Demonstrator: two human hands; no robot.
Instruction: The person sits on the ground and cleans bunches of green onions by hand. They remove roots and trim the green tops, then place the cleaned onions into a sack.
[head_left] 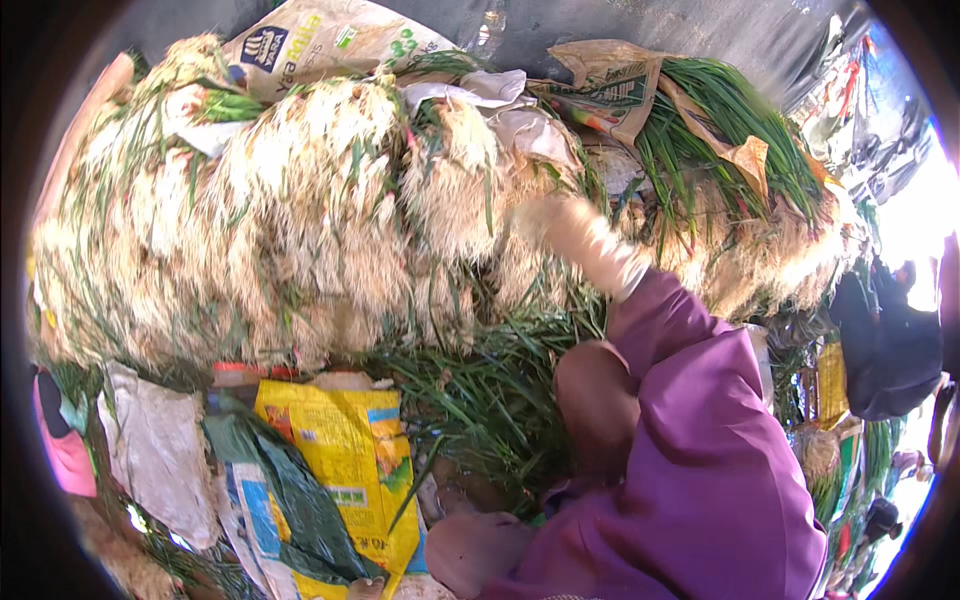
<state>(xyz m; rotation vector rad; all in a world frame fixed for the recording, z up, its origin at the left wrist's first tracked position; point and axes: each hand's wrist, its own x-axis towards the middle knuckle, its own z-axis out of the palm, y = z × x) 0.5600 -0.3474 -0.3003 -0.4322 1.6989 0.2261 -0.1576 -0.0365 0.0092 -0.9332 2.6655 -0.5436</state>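
Note:
My right hand (578, 235), at the end of a purple sleeve (700, 400), reaches forward to the front of a long heap of green-leaved bunches with pale, stringy roots (330, 190), which look like spring onions. Motion smears its fingers, so I cannot make out whether they grip anything. Loose long green leaves (490, 390) lie just below the heap, between it and my bent knees. My left hand does not show.
A yellow printed sack (340, 470), a dark green plastic sheet (290, 490) and a whitish sack (160, 450) lie at the lower left. Paper sacks (330, 40) and green leaves (730, 120) top the heap. A dark bag (885, 340) is at the right.

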